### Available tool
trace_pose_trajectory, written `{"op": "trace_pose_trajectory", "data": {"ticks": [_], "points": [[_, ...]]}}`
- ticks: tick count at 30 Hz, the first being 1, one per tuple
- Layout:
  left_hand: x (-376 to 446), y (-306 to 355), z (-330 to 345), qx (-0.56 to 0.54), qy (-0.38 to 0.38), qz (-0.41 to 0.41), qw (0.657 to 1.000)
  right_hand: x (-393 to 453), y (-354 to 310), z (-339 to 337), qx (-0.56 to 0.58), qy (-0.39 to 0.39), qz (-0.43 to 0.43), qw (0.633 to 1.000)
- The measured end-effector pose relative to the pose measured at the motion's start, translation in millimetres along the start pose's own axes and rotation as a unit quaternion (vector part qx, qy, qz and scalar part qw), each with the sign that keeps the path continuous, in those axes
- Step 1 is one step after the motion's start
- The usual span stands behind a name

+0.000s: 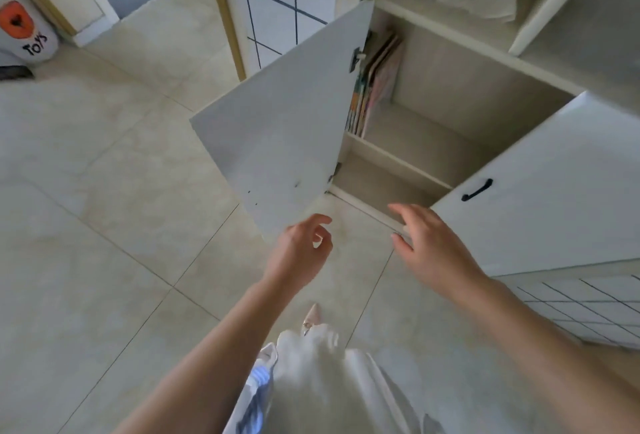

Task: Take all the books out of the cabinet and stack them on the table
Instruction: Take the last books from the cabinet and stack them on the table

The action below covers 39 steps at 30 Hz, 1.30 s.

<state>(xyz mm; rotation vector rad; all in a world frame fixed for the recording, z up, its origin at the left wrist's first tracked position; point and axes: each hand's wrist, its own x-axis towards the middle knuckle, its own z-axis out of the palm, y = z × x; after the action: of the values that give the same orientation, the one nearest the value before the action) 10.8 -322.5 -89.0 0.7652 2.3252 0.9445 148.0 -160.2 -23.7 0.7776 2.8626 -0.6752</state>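
Both hands reach out empty over the tiled floor [104,225]. The left hand [301,250] has loosely curled fingers just beside the lower corner of the open left door [277,135], holding nothing. The right hand [429,246] is spread with relaxed fingers in front of the cabinet [460,87] opening, beside the shut right door [554,198] with its black handle [477,190]. Beyond both hands, on the upper shelf [426,142], the books [375,87] stand upright against the left wall, well apart from the fingers. Far off past the left hand, a white bin [24,28] reads "TOYS".
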Motion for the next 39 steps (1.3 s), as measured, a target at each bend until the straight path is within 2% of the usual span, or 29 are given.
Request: {"op": "trace_pose_trajectory", "data": {"ticks": [4,14,18,26,31,34,39], "points": [[74.1,23.6,14.6,-0.013,-0.02,-0.009,1.0,57.2,31.8,-17.0,-0.013,-0.004,0.027,1.0],[229.7,52.3,80.9,-0.056,-0.015,-0.047,0.997,220.0,121.3,-37.6,-0.093,-0.021,-0.052,0.994],[288.2,44.2,112.3,-0.059,0.029,-0.049,0.997,288.6,145.4,-25.8,-0.143,0.001,-0.092,0.985],[371.1,34.6,148.7,-0.075,0.127,-0.021,0.989,383.2,174.4,13.2,-0.151,0.054,-0.177,0.971],[406.4,31.6,165.4,-0.09,0.179,0.011,0.98,418.9,182.2,8.6,-0.102,0.114,-0.201,0.968],[414.0,30.3,173.4,-0.081,0.208,0.029,0.974,437.3,187.5,3.7,-0.151,0.132,-0.199,0.959],[422.0,26.3,187.1,-0.082,0.246,0.03,0.965,468.3,188.2,-1.9,-0.232,0.112,-0.213,0.943]]}}
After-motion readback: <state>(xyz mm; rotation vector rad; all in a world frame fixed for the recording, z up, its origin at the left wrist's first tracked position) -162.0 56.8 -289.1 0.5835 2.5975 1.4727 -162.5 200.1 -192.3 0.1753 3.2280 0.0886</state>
